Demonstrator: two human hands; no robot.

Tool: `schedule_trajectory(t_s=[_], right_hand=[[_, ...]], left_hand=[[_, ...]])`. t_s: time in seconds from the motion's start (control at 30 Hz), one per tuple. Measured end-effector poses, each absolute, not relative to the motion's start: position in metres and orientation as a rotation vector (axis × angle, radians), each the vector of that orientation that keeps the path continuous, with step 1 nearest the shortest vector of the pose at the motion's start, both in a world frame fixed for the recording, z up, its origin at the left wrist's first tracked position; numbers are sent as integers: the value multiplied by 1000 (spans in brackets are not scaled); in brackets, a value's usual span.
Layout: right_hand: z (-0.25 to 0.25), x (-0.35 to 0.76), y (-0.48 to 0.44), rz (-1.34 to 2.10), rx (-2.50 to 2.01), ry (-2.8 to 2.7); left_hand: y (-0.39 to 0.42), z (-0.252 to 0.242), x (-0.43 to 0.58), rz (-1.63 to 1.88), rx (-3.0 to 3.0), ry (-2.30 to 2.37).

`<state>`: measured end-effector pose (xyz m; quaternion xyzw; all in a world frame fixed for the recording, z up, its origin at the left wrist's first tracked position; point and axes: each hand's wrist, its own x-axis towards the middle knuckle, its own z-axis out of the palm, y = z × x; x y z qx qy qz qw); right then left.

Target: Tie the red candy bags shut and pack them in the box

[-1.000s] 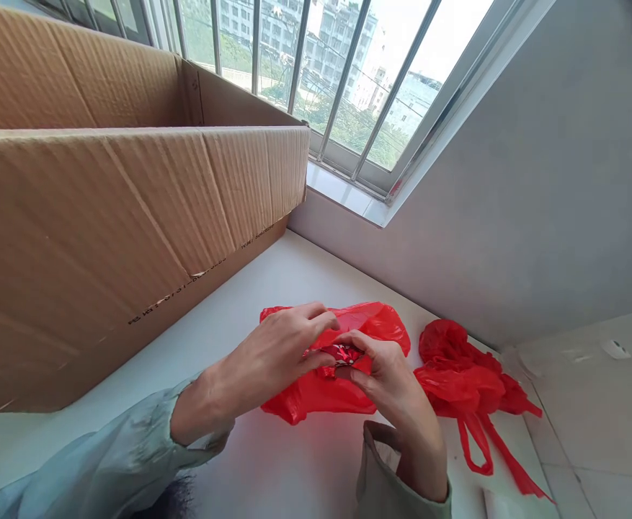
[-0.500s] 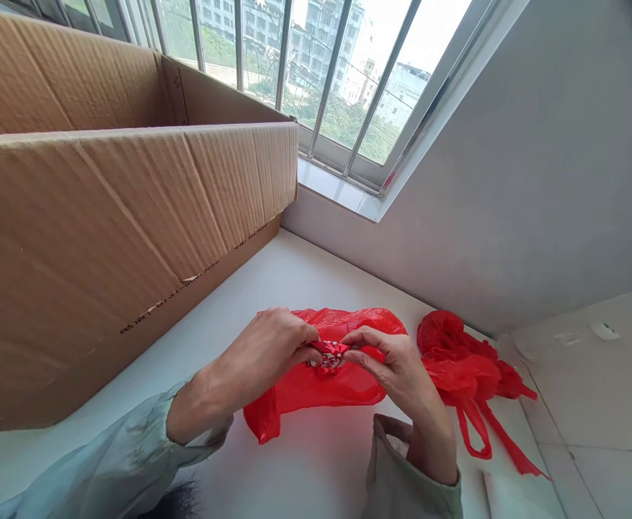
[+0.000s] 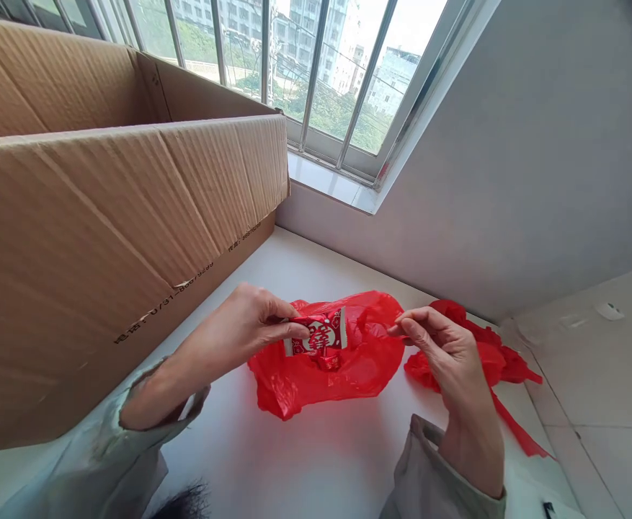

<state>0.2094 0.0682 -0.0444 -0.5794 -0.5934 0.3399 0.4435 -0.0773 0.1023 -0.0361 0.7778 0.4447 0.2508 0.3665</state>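
My left hand [image 3: 256, 321] pinches a small red and white snack packet [image 3: 326, 330] with printed characters, between thumb and fingers at its left end. Beneath it a thin red plastic bag [image 3: 359, 378] lies spread on the white table, its mouth partly open. A second small shiny red wrapped piece [image 3: 329, 362] shows in the bag, just below the packet. At the bag's right edge, the thumb and forefinger of my right hand [image 3: 445, 353] are closed on the thin red plastic.
A large open cardboard box [image 3: 132, 209] fills the left side. Another crumpled red plastic bag [image 3: 493, 353] lies to the right, partly behind my right hand. Behind the white table [image 3: 316, 259] are a grey wall [image 3: 510, 158] and a barred window [image 3: 326, 79].
My hands have moved apart; my right hand has let go of the packet and shifted right to the bag's edge. The packet now shows flat in my left hand, and the bag is spread wider.
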Motion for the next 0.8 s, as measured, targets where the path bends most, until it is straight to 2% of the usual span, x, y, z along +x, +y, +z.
schedule_trajectory(t_s=[0.17, 0.47, 0.8], right_hand=[[-39, 176, 67, 1140, -1345, -1704], [-43, 156, 69, 1040, -1211, -1688], [-37, 149, 65, 1022, -1238, -1652]], left_hand=[[93, -39, -61, 537, 1987, 1149], [85, -37, -46, 602, 2015, 1043], [85, -41, -40, 676, 1782, 1031]])
